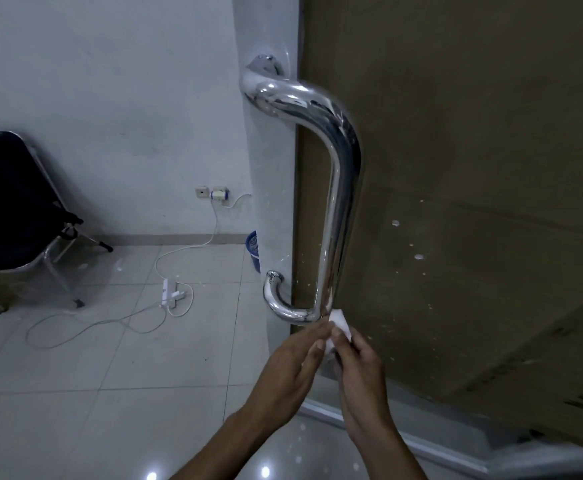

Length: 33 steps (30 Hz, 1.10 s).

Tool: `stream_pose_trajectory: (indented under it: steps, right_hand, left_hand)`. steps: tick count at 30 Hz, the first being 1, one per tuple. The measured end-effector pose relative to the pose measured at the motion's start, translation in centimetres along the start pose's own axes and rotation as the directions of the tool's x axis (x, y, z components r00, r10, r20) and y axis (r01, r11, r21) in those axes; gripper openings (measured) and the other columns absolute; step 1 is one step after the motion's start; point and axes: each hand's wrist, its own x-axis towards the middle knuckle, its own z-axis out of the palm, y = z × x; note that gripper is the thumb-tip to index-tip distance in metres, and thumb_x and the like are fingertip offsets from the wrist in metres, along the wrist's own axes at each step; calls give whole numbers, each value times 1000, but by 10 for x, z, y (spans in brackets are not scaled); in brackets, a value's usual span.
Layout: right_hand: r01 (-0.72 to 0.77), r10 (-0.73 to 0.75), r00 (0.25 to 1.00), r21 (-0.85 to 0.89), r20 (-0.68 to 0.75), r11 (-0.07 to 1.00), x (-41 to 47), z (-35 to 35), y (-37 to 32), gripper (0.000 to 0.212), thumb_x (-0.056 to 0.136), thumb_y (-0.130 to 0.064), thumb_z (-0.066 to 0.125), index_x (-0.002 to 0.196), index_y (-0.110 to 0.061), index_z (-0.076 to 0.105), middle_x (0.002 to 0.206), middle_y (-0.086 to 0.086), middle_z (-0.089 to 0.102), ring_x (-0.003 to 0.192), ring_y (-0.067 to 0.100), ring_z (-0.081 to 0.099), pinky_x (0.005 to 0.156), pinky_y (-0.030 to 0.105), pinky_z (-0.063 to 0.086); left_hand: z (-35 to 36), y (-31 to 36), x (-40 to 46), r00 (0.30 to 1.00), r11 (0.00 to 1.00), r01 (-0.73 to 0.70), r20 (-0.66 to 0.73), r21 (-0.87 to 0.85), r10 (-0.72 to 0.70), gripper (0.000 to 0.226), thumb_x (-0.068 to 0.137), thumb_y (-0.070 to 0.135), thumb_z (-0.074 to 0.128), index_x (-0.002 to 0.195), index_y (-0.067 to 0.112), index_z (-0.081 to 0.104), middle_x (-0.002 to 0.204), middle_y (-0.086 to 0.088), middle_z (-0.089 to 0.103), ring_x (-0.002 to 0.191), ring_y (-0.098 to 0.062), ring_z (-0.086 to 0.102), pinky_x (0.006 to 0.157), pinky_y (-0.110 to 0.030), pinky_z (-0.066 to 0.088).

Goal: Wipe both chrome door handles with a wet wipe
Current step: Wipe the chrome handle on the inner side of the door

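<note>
Right under the bottom bend of the chrome handle on the glass door, both hands meet around a white wet wipe. Left hand has its fingers curled onto the wipe's lower part, and the right hand pinches it from the other side, top edge of the wipe touching the handle. Off left there's a dark folding chair, a white cable on the tiled floor and a blue bin.

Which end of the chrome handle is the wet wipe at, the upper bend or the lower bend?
The lower bend: the wet wipe, held by both hands, sits right beside it. The upper bend is high above, with nothing near.
</note>
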Motion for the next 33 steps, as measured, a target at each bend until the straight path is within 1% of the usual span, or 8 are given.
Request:
stream_pose_trajectory:
  steps: [5,10,14,18,22,26,29,33]
  right_hand:
    - [8,-34,985,-157,-168,988,27,-16,7,24,95,-25,60,117,-19,69,104,-2,74,100,16,68,94,40,53]
    - [-40,58,993,-178,100,983,59,-17,1,36,101,-5,46,105,-30,72,106,-11,74,102,3,68,77,16,54]
    - [-32,115,950,-277,289,960,71,-16,-10,43,99,4,40,107,-25,70,112,4,72,105,11,66,87,21,54]
    - [46,153,892,-424,425,905,83,-11,-23,34,97,9,39,115,-3,64,121,35,58,115,42,57,104,41,46]
    - [202,219,789,-579,574,790,99,-8,-51,30,96,8,46,115,-2,67,123,22,65,115,33,61,101,37,48]
    - [390,306,670,-671,676,631,113,2,-72,28,98,3,48,118,-4,67,127,12,64,119,20,60,105,38,46]
    - [387,383,620,-692,685,610,116,12,-79,30,100,2,45,125,3,61,132,12,60,114,8,61,104,28,46]
    - [416,350,631,-683,692,600,116,13,-76,32,99,5,45,127,5,59,134,17,58,125,25,55,110,36,41]
  left_hand:
    - [-20,-5,-1,995,1000,18,-98,-5,-18,32,103,27,38,116,25,68,117,18,66,113,2,59,93,-12,44]
    - [-28,-12,1,980,997,63,-189,40,-54,31,102,21,39,116,22,67,114,10,67,110,-2,59,92,-15,45]
    - [-30,-14,4,976,995,81,-209,65,-66,32,101,20,39,117,20,66,115,8,66,111,-3,57,95,-16,43]
    - [-31,-17,7,980,992,71,-195,107,-49,29,102,16,42,117,21,67,116,9,66,112,-3,56,95,-15,41]
    - [-31,-21,12,980,987,108,-181,117,-86,32,101,23,39,116,20,66,116,8,65,111,1,53,94,-10,38]
    - [-31,-23,14,980,983,123,-176,138,-98,30,102,18,40,117,18,66,117,4,65,112,-3,54,97,-17,40]
    - [-30,-24,16,976,978,130,-197,162,-97,28,102,14,43,116,15,67,117,2,65,112,-6,55,98,-18,40]
    - [-29,-26,19,974,971,142,-202,194,-102,28,101,15,43,115,14,68,118,2,65,114,-8,54,99,-12,35]
